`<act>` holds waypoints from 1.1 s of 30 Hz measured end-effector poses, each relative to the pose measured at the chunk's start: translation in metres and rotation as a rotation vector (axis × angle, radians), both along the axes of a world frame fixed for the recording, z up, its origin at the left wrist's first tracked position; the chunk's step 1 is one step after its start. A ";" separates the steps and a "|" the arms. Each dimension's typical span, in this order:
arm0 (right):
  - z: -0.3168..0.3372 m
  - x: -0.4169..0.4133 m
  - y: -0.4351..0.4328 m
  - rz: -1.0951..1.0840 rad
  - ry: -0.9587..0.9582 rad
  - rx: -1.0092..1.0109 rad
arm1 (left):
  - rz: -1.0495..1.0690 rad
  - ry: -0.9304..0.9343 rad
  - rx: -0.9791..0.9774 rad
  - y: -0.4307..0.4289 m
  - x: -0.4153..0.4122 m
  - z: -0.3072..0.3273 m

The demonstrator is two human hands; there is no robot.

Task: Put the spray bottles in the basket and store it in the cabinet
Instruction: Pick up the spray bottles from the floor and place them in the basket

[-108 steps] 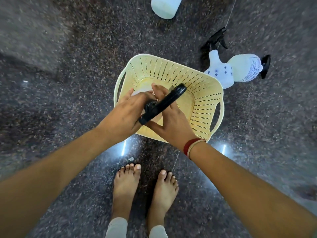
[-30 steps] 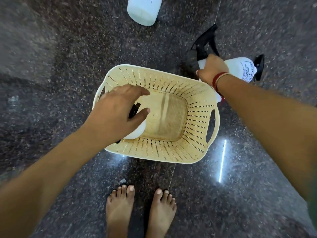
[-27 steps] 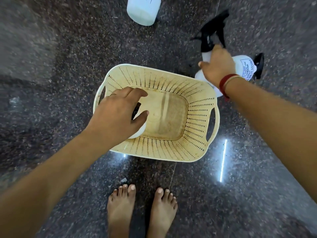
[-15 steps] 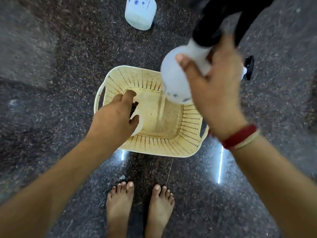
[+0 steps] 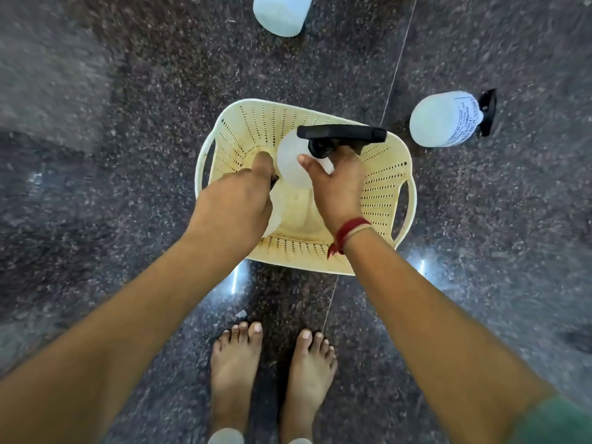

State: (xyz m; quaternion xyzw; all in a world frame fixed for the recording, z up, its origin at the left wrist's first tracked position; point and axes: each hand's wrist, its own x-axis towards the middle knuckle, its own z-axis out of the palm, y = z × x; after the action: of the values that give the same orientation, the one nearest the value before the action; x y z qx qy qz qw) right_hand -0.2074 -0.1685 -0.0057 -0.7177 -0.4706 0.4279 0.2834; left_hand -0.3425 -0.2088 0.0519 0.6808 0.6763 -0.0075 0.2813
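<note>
Basket point(image 5: 381, 187), cream perforated plastic with handle slots on both short sides, sits on speckled dark stone floor point(image 5: 128, 155) directly ahead of the bare feet point(image 5: 272, 373). Right hand point(image 5: 338, 187) wraps the neck of a white spray bottle point(image 5: 293, 161) with a black trigger head point(image 5: 341, 134), held upright inside the basket rim. Left hand point(image 5: 238, 206) is curled closed over a second white bottle point(image 5: 275, 213) in the near-left part of the basket; only a sliver shows. Right half of the basket floor is open. A third bottle point(image 5: 445, 120) lies on its side on the floor just beyond the far-right corner, apart from the rim; printed label is too small to read. A fourth bottle point(image 5: 282, 12) is well apart at the top edge. Floor on the left is bare.
</note>
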 end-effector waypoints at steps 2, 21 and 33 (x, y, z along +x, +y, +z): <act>-0.004 -0.005 0.003 0.063 0.009 0.001 | 0.004 0.019 -0.006 0.001 0.001 0.001; -0.019 -0.001 0.017 0.442 0.130 -0.150 | -0.013 0.002 0.081 0.002 -0.004 -0.010; -0.023 -0.001 0.011 0.422 0.108 -0.141 | -0.011 0.009 0.139 0.001 -0.004 -0.014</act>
State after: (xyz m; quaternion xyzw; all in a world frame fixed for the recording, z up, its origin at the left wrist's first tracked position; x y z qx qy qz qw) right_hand -0.2081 -0.1574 -0.0289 -0.5974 -0.5636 0.5472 0.1615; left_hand -0.3462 -0.2076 0.0379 0.7023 0.6727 0.0348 0.2302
